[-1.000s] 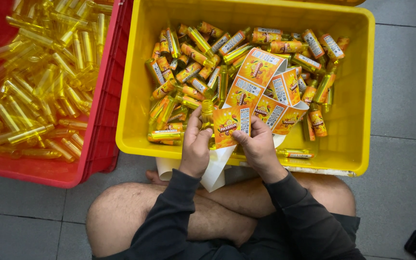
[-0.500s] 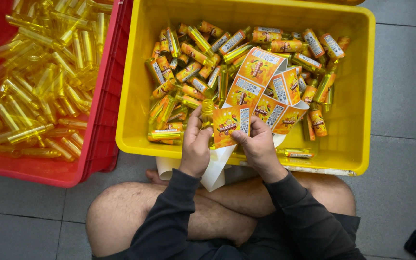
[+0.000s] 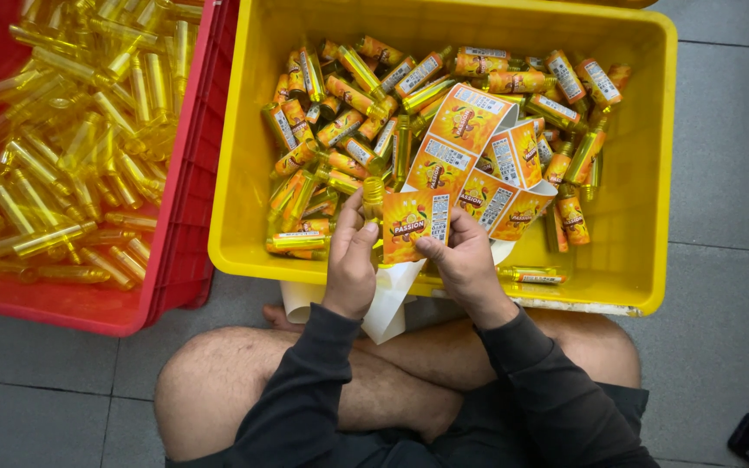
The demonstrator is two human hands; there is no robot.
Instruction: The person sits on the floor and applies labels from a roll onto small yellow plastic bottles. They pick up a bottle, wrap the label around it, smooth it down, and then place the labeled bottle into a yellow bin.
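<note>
Over the near wall of the yellow crate [image 3: 244, 173], your two hands meet at one small yellow bottle [image 3: 374, 192]. That crate is the largest thing before you, packed toward its far side with labelled bottles [image 3: 392, 78] in orange and yellow wrap. Beside its left wall sits the red crate [image 3: 185, 260], heaped with bare yellow bottles [image 3: 71, 130] that carry no label.

Across the labelled heap, a strip of orange stickers [image 3: 478, 147] on white backing runs from the middle of the yellow crate down over its near rim, its loose tail hanging between your knees.

Your left hand [image 3: 350, 264] has its fingers clamped on the bottle, which stands upright with its ribbed cap on top, just inside the near wall. Your right hand [image 3: 468, 264] pinches the right edge of the orange label [image 3: 415, 225], thumb on its face, the left edge touching the bottle.

By the look of it, you are at the sticking step: the label meets the bottle but is not wrapped round. The next move likely calls for a square edge and a steady roll, so the label lies flat without creases.
</note>
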